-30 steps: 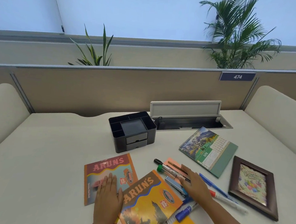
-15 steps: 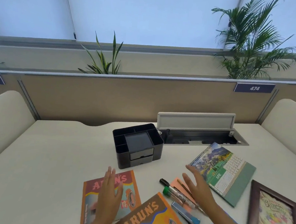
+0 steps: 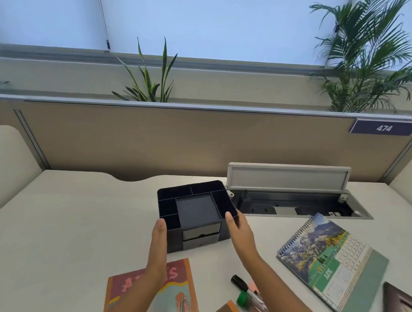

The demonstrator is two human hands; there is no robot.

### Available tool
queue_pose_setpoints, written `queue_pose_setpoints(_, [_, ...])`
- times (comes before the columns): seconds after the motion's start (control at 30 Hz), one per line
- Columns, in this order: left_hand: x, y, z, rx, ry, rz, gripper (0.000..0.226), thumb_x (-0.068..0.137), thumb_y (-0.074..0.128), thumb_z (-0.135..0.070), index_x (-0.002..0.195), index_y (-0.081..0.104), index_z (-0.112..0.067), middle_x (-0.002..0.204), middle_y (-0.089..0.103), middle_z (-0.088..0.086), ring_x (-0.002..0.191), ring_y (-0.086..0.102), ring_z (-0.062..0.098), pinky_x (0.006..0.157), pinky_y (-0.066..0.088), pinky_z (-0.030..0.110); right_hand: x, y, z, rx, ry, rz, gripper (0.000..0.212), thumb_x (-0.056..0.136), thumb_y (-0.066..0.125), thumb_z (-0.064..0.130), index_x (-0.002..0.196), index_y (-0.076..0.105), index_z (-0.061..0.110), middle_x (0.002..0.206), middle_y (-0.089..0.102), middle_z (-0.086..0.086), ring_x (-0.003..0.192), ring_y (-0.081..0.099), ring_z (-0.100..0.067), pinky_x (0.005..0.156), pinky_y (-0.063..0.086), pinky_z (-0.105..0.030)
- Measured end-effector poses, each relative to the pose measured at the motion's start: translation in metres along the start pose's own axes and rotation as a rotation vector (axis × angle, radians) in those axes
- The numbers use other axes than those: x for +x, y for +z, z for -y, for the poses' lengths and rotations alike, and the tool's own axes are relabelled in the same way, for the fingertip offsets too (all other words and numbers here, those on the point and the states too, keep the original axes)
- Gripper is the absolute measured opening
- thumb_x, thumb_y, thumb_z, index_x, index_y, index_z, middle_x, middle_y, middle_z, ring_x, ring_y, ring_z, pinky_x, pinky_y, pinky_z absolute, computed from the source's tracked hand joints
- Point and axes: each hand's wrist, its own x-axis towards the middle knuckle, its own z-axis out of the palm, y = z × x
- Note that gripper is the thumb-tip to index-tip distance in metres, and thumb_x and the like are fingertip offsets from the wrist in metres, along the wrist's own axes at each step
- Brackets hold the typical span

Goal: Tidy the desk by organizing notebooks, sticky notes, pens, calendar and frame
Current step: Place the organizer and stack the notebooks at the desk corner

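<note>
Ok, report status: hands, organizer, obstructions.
Left hand and right hand flank the black organizer, touching its sides. Compartments empty. Pens, notebooks, calendar lie nearer.

Both forearms extend forward from the lower edge of the view, bare, converging slightly toward the hands. Left hand [image 3: 159,237]: palm faces inward, fingers straight and together, thumb edge uppermost, pressed flat against a surface. Right hand [image 3: 239,232]: palm faces inward toward the left hand, thumb raised and extended, fingers wrapped out of sight. Hands are level and apart.
</note>
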Motion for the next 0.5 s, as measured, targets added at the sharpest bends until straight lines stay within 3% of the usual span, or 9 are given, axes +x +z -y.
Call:
queue_pose_setpoints(0.1, [0.021, -0.010, -0.002, 0.000, 0.050, 0.005, 0.115, 0.049, 0.026, -0.096, 0.145, 0.015, -0.034, 0.153, 0.018, -0.011, 0.141, 0.018, 0.013, 0.117, 0.014, 0.041, 0.005, 0.014, 0.001, 0.016, 0.007, -0.052, 0.056, 0.093, 0.044, 0.041, 0.142, 0.031, 0.017, 0.142, 0.044, -0.004, 0.130, 0.043, -0.023, 0.106, 0.038, -0.035])
queue_pose_setpoints(0.23, [0.055, -0.019, -0.014, 0.008, 0.086, -0.007, 0.087, 0.072, 0.024, -0.074, 0.146, 0.014, -0.028, 0.154, 0.019, -0.007, 0.140, 0.019, 0.013, 0.117, 0.015, 0.036, 0.009, 0.028, 0.006, -0.001, -0.054, -0.033, 0.052, 0.095, 0.044, 0.034, 0.143, 0.029, 0.019, 0.111, 0.052, 0.003, 0.111, 0.051, -0.012, 0.089, 0.037, -0.020])
queue_pose_setpoints(0.3, [0.069, -0.019, -0.020, 0.013, 0.088, -0.018, 0.071, 0.085, 0.023, -0.062, 0.146, 0.012, -0.027, 0.154, 0.017, -0.006, 0.140, 0.018, 0.015, 0.113, 0.016, 0.034, 0.013, 0.034, 0.009, -0.007, -0.072, -0.026, 0.056, 0.095, 0.045, 0.034, 0.145, 0.024, 0.020, 0.128, 0.052, -0.001, 0.121, 0.048, -0.017, 0.096, 0.038, -0.023])
queue_pose_setpoints(0.37, [0.082, -0.017, -0.023, 0.022, 0.082, -0.027, 0.060, 0.093, 0.024, -0.052, 0.146, 0.009, -0.026, 0.154, 0.015, -0.005, 0.141, 0.017, 0.017, 0.112, 0.017, 0.034, 0.019, 0.038, 0.008, -0.007, -0.086, -0.025, 0.061, 0.094, 0.047, 0.033, 0.147, 0.018, 0.022, 0.149, 0.034, -0.002, 0.136, 0.036, -0.024, 0.106, 0.034, -0.030])
queue_pose_setpoints(0.5, [0.100, -0.009, -0.027, 0.039, 0.068, -0.057, 0.056, 0.096, 0.027, -0.044, 0.145, 0.012, -0.024, 0.152, 0.021, -0.001, 0.139, 0.022, 0.021, 0.112, 0.021, 0.037, 0.039, 0.042, 0.004, -0.040, -0.091, -0.035, 0.063, 0.095, 0.047, 0.030, 0.148, 0.014, 0.023, 0.151, 0.033, -0.005, 0.137, 0.035, -0.024, 0.109, 0.032, -0.035])
